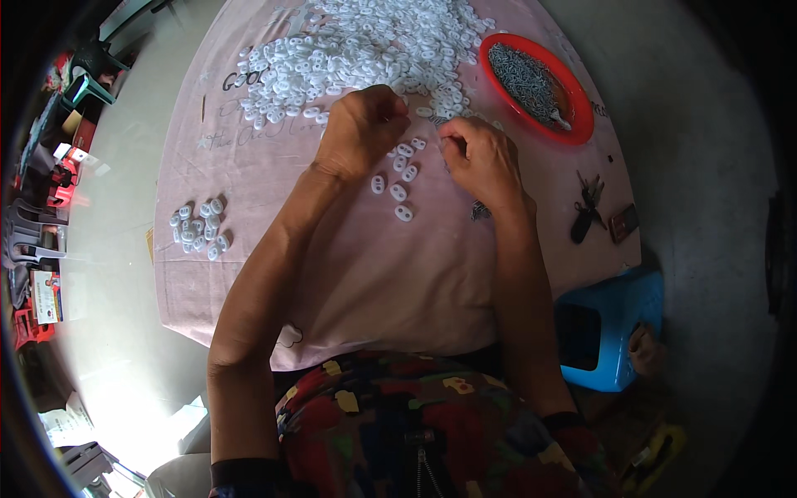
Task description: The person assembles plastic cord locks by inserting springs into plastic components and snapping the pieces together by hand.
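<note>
My left hand is closed in a pinch at the near edge of a big heap of small white oval pieces with two holes each. Facing it, my right hand is closed too, thumb and forefinger together. Whatever either holds is hidden or too small to make out. Between and just below the hands lie several loose white oval pieces. A small bunch of grey metal screws or nails rests beside my right wrist, partly covered by it.
A red oval dish of grey metal screws or nails stands at the far right. Keys lie near the table's right edge. At the left sits a separate cluster of white pieces. A blue stool is beside the pink-covered table.
</note>
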The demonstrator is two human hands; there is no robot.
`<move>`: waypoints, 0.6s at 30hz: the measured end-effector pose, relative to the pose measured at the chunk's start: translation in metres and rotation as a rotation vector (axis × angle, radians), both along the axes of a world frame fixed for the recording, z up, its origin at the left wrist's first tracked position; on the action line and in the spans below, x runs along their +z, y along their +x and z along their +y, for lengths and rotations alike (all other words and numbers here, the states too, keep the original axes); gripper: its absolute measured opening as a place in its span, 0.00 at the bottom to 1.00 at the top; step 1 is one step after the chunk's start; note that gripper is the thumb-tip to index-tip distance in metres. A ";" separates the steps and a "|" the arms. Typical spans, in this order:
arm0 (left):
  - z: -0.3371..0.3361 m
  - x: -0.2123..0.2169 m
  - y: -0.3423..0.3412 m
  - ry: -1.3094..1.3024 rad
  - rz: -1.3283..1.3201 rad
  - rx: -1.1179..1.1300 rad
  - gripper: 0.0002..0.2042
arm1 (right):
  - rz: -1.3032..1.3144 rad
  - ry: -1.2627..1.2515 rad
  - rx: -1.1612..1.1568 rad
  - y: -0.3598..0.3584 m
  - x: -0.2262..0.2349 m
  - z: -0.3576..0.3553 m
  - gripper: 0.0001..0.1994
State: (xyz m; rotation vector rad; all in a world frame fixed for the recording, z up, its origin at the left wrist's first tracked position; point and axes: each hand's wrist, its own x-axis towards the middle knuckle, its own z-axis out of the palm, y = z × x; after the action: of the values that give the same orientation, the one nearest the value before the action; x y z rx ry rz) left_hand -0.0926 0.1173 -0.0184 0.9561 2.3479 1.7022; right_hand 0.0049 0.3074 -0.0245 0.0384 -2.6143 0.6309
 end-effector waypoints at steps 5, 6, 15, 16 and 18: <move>-0.035 0.009 0.037 0.176 -0.314 -0.031 0.05 | -0.011 0.031 0.012 0.006 0.004 0.000 0.07; -0.045 0.012 0.049 0.231 -0.433 -0.005 0.05 | -0.028 0.035 0.030 0.005 0.003 -0.002 0.07; -0.081 0.005 0.087 0.427 -0.811 -0.003 0.10 | -0.104 0.105 -0.050 0.010 0.010 -0.017 0.07; -0.082 0.005 0.086 0.453 -0.835 -0.024 0.09 | -0.133 0.086 -0.053 0.009 0.009 -0.017 0.07; -0.085 0.002 0.085 0.479 -0.854 -0.039 0.08 | -0.107 0.084 -0.043 0.009 0.008 -0.015 0.07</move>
State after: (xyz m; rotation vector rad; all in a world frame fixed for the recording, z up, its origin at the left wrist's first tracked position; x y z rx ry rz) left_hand -0.0079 0.0323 -0.0166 0.1916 1.4014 2.1196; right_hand 0.0139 0.2927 -0.0168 -0.0259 -2.7363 0.5212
